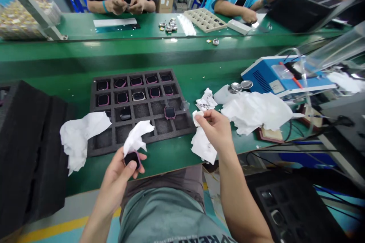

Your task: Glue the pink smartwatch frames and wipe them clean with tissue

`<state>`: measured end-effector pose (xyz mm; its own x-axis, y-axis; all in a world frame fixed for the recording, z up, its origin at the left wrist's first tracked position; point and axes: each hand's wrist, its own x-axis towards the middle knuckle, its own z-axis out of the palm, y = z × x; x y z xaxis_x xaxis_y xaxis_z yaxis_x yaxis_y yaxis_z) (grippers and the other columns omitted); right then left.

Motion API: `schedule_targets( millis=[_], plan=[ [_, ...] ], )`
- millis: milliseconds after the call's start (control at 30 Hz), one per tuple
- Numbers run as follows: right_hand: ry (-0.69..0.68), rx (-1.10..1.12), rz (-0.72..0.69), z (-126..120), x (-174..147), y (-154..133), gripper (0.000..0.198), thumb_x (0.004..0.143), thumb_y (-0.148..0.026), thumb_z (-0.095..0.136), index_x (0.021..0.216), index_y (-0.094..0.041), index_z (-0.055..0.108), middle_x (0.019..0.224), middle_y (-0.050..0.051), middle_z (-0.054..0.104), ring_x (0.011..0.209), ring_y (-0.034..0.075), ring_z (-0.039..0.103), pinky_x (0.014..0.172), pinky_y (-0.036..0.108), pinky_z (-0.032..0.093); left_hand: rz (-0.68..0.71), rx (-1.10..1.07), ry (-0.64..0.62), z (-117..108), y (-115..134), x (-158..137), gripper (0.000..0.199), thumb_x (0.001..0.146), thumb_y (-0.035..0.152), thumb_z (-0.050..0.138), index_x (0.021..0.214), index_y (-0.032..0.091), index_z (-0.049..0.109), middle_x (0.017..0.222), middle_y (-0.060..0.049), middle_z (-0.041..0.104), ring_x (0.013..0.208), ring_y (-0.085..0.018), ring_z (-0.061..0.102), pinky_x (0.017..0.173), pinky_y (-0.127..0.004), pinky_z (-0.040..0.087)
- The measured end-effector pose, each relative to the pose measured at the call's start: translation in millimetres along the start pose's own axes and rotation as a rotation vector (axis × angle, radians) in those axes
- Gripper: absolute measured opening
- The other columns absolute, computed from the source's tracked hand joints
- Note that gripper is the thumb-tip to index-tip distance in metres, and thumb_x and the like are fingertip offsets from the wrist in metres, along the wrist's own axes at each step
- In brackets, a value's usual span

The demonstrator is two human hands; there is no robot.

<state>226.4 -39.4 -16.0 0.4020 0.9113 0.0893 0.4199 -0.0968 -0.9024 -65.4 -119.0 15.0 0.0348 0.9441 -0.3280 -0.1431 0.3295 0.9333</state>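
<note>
My left hand (121, 172) is closed around a smartwatch case (132, 160) with a dark screen and a pinkish-purple frame. A white tissue (137, 136) sticks up from the same hand, behind the watch case. In my right hand (215, 129) a small folded white wipe (197, 117) is pinched between thumb and fingers, above a crumpled tissue (203, 146) on the green bench. Beyond my hands lies a black foam tray (141, 110) with several watch cases in its compartments. One pink-framed watch case (170, 112) rests across a divider on the tray's right side.
Another tissue (76, 136) overlaps the tray's left edge. Stacked black foam trays (31, 152) stand at far left. To the right are a metal-lidded white bottle (224, 94), a tissue pile (256, 112), and a blue machine (268, 78) with cables. Two people work across the bench.
</note>
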Motion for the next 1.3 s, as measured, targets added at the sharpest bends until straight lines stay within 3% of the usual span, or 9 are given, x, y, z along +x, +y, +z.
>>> schedule_targets(
  millis=[167,267,367,567,767,900,1000,1167,1300],
  plan=[
    [0.253,0.041,-0.07,-40.5,27.8,2.8,0.028,0.079,-0.043,0.071,0.087,-0.017,0.071,0.077,0.004,0.07,0.066,0.016,0.057,0.064,0.03,0.048,0.124,0.07,0.048,4.9,31.3,30.6,0.044,0.08,0.039,0.082,0.117,0.022,0.066,0.094,-0.006,0.075,0.069,-0.016,0.059,0.058,-0.025,0.044],
    [0.341,-0.16,-0.129,-68.6,68.2,4.8,0.03,0.083,-0.04,0.065,0.093,-0.013,0.074,0.084,0.008,0.074,0.069,0.017,0.06,0.071,0.031,0.05,0.154,0.122,0.076,10.2,38.4,40.2,0.065,0.072,0.037,0.088,0.13,0.024,0.062,0.094,-0.004,0.075,0.073,-0.017,0.06,0.061,-0.024,0.046],
    [0.329,-0.404,-0.083,-86.4,111.0,6.5,0.033,0.087,-0.037,0.06,0.098,-0.01,0.076,0.092,0.012,0.078,0.074,0.018,0.063,0.074,0.032,0.049,0.109,0.172,0.093,7.4,35.9,42.4,0.09,0.069,0.04,0.09,0.148,0.03,0.048,0.096,-0.003,0.076,0.078,-0.019,0.061,0.07,-0.026,0.05],
    [0.305,-0.584,-0.029,-83.3,149.0,7.8,0.024,0.085,-0.031,0.065,0.092,-0.015,0.081,0.091,0.013,0.079,0.083,0.024,0.067,0.075,0.033,0.046,0.059,0.256,0.171,-9.9,33.4,39.0,0.118,0.067,0.044,0.092,0.162,0.043,0.021,0.099,0.0,0.079,0.092,-0.023,0.067,0.083,-0.035,0.052],
    [0.278,-0.655,-0.024,-82.6,146.3,8.3,0.023,0.084,-0.029,0.065,0.093,-0.018,0.082,0.097,0.015,0.078,0.094,0.03,0.068,0.077,0.037,0.046,0.117,0.194,0.135,-2.1,37.7,28.7,0.108,0.068,0.037,0.092,0.157,0.03,0.031,0.103,-0.006,0.079,0.083,-0.019,0.069,0.08,-0.03,0.053],
    [0.367,-0.548,-0.124,-86.1,123.2,7.2,0.023,0.084,-0.035,0.067,0.09,-0.016,0.079,0.088,0.013,0.075,0.08,0.027,0.065,0.076,0.04,0.048,0.119,0.091,0.116,12.4,33.8,23.6,0.068,0.07,0.029,0.089,0.126,0.025,0.05,0.102,-0.007,0.079,0.078,-0.017,0.071,0.08,-0.03,0.054],
    [0.407,-0.278,-0.206,-68.8,68.6,-3.8,0.019,0.082,-0.043,0.074,0.081,-0.024,0.076,0.082,0.01,0.074,0.065,0.02,0.059,0.065,0.036,0.047,0.036,0.055,0.031,23.1,28.6,25.2,0.053,0.069,0.024,0.089,0.109,0.023,0.054,0.107,-0.01,0.079,0.078,-0.019,0.074,0.081,-0.033,0.057],
    [-0.149,0.133,-0.409,4.0,-44.6,-33.6,0.01,0.092,-0.027,0.067,0.084,-0.024,0.072,0.082,0.004,0.071,0.076,0.02,0.065,0.065,0.034,0.052,-0.06,-0.052,-0.144,42.6,12.2,36.0,0.059,0.067,0.016,0.089,0.117,0.022,0.059,0.113,-0.011,0.079,0.085,-0.021,0.078,0.084,-0.033,0.059],
    [-0.299,0.191,-0.385,41.9,-63.1,-36.6,0.006,0.09,-0.02,0.069,0.086,-0.023,0.073,0.085,0.004,0.072,0.08,0.019,0.066,0.066,0.033,0.052,-0.047,-0.157,-0.241,50.3,-4.2,44.8,0.061,0.07,0.012,0.088,0.124,0.021,0.061,0.108,-0.009,0.08,0.097,-0.021,0.077,0.088,-0.03,0.06]
  ],
)
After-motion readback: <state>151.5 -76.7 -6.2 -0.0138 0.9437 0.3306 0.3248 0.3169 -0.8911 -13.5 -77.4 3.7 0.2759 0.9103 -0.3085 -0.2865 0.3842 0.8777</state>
